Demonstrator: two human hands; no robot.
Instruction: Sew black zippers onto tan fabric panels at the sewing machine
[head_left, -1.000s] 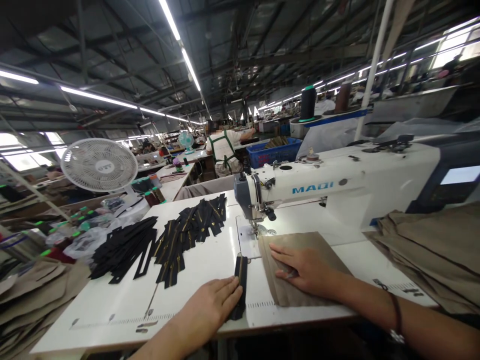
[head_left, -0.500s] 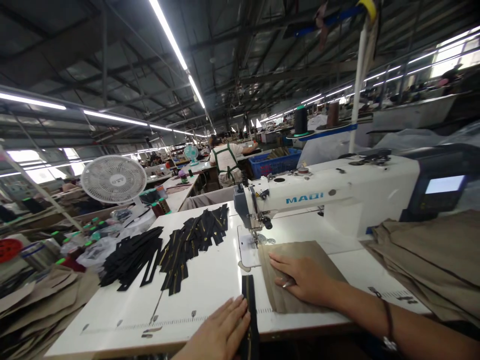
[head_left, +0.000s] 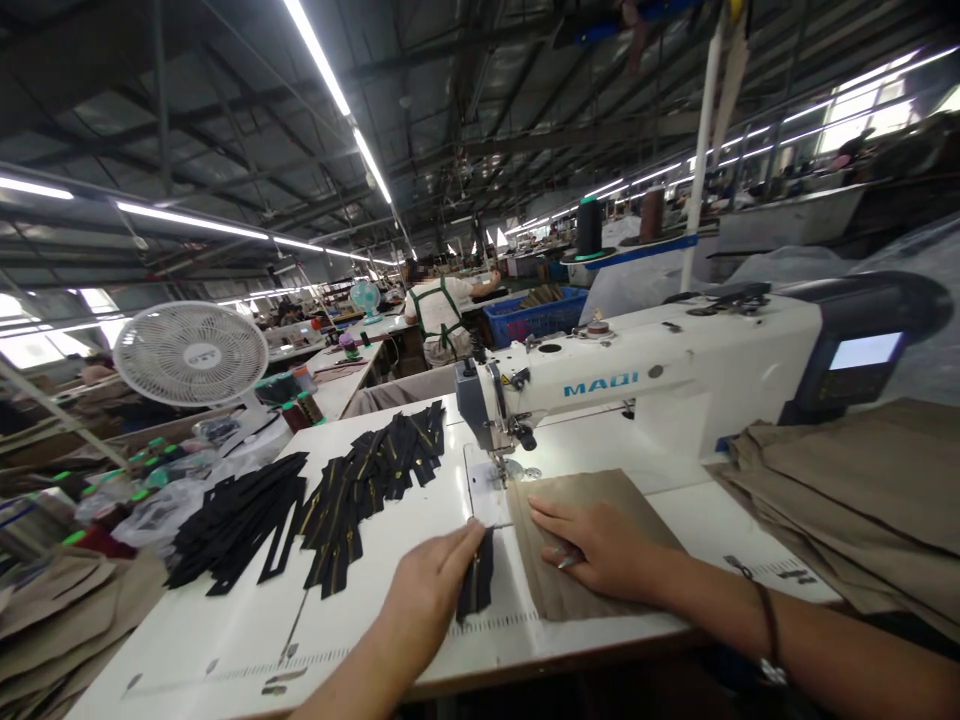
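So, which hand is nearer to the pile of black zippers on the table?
Left. The left hand lies just right of the pile of black zippers, pressing a single zipper; the right hand rests farther right, on tan fabric.

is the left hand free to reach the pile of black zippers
Probably yes: the left hand lies on one zipper, and the pile sits just beyond it on bare table, with nothing between.

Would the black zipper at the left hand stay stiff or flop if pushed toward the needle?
Probably floppy: the black zipper is a thin strip lying flat, touched by the left hand. Likely light, sliding easily on the smooth white table, perhaps buckling if pushed endwise.
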